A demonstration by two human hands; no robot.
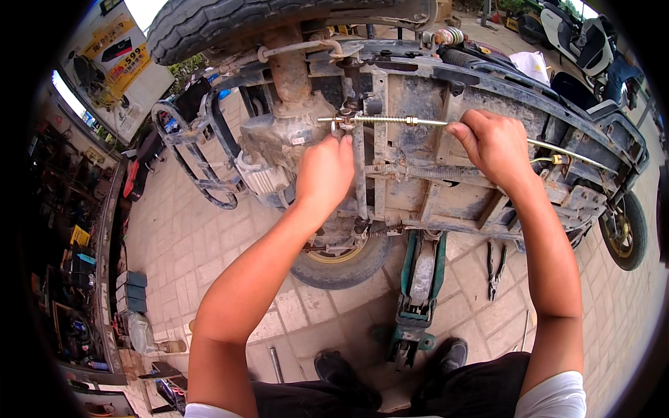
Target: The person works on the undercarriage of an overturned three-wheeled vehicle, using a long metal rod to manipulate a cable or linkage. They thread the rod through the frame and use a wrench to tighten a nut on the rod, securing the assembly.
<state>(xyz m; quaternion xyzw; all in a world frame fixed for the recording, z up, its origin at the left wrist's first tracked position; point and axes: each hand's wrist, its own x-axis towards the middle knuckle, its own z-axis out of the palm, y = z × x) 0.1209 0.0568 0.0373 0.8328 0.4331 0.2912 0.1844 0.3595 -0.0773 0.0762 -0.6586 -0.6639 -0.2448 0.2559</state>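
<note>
A three-wheeled vehicle lies tipped on its side, its dirty underside [411, 146] turned toward me. Across the frame runs a control cable [435, 122] with a threaded end and a thin spring [382, 120]. My right hand [496, 150] is closed round the cable just right of the spring's fitting. At the threaded end, beside the rear axle housing [268, 143], my left hand [325, 167] pinches close to a small metal lever. Its fingertips hide whatever is between them. A second cable end with a brass-coloured nut [557, 159] hangs right of my right wrist.
A green floor jack [420, 279] stands under the frame, between my feet. Pliers [495, 272] lie on the paving to its right. One rear tyre [279, 31] looms overhead; another [345, 268] rests low. Cluttered shelves [77, 272] line the left; scooters [575, 42] stand back right.
</note>
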